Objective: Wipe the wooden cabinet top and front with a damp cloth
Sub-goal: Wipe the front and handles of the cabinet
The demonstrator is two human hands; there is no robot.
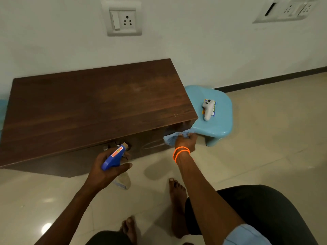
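A low dark wooden cabinet (pixel 92 110) stands against the wall, its top bare and its front face in shadow. My right hand (pixel 185 141), with orange bands on the wrist, is shut on a light blue cloth (pixel 172 137) pressed against the right end of the cabinet front, just under the top edge. My left hand (pixel 110 169) grips a spray bottle (pixel 115 156) with a blue trigger head, its nozzle near the metal handle (pixel 110 145) on the front. The bottle's clear body hangs below my palm.
A light blue plastic stool (pixel 220 121) stands right of the cabinet with a white controller (pixel 208 109) on it. My bare feet (pixel 177 200) rest on the glossy tiled floor (pixel 265 147) in front. Wall sockets (pixel 123 21) sit above the cabinet.
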